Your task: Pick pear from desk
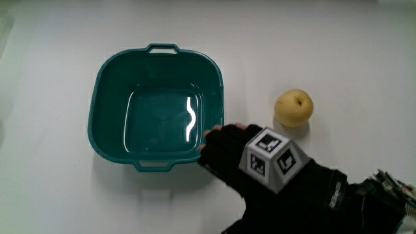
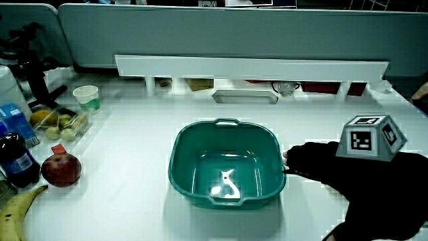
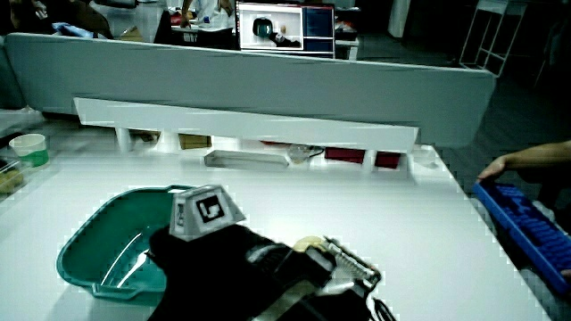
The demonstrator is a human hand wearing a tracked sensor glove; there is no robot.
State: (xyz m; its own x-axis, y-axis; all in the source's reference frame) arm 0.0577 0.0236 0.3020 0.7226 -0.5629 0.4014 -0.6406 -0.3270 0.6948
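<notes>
pear (image 1: 294, 107) is on the bare desk (image 1: 52, 52), beside the teal basin (image 1: 107, 71) with a clear gap between them, upright-ish, stem dimple showing. nothing touches it. in a side view only a sliver of it (image 3: 310, 243) peeks out past the glove; in the side view where the hand covers that part of the desk it does not show at all.

the hand (image 1: 237, 156) sits low over the desk, nearer to the person than the pear, fingertips (image 1: 214, 135) close up against the basin's near corner (touching the rim or just short of it, can't tell). the marker cube (image 1: 272, 159) on its back is tilted. fingers look loosely extended, not curled round anything, and the hand carries nothing. same read in a side view (image 2: 321, 164): fingers pointing at the basin wall, empty.

basin (image 2: 224, 171) is empty, just a light glare on its floor.

progress: grasp not started, as far as i can judge. pear untouched, hand is near but aimed more at the basin than at the fruit. left to do: bring the hand over the pear, close on it, lift it off the desk.

other stuff well apart from all this: an apple (image 2: 61, 169), a banana (image 2: 17, 211) and a dark bottle (image 2: 17, 161) at the desk's edge.
</notes>
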